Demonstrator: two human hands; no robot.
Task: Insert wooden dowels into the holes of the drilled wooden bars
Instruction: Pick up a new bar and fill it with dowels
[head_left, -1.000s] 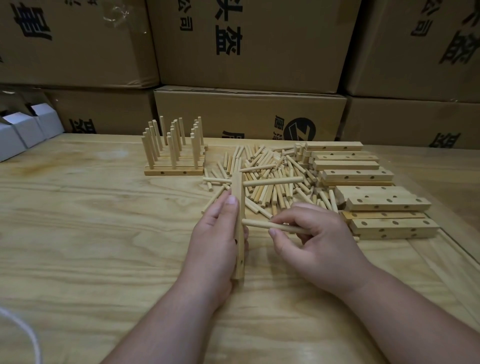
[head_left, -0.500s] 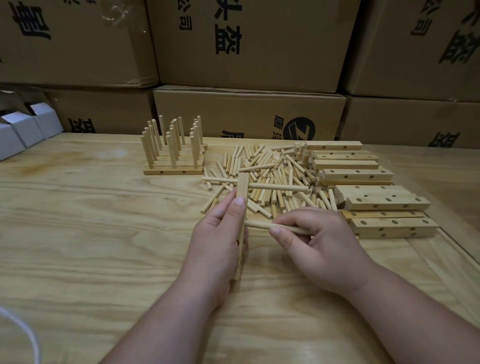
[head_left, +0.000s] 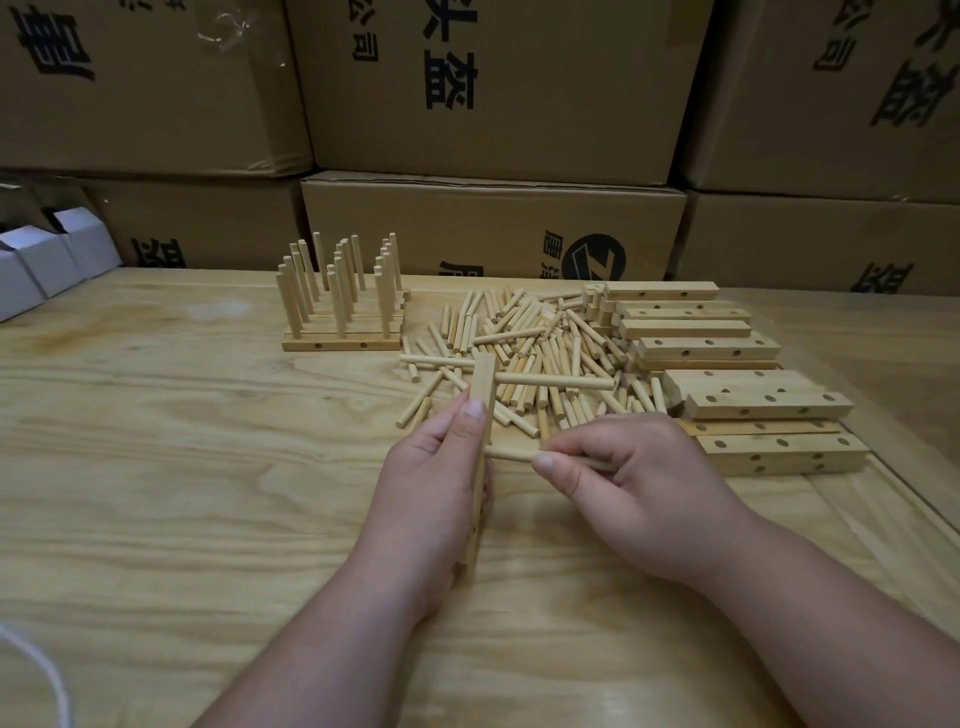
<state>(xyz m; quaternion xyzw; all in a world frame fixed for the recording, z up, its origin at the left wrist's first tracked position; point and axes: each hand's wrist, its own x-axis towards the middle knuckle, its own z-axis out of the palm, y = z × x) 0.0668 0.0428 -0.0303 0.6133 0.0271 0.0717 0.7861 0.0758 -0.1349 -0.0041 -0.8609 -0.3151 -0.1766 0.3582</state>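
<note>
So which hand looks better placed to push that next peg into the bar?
The right hand: it already pinches the dowel, whose tip meets the bar. The left hand is busy holding that bar on edge.

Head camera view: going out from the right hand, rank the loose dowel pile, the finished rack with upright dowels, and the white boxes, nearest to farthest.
From the right hand:
1. Loose dowel pile, just beyond the fingers, mid-table.
2. Finished rack with upright dowels, farther back and to the left.
3. White boxes, at the far left edge of the table.
</note>
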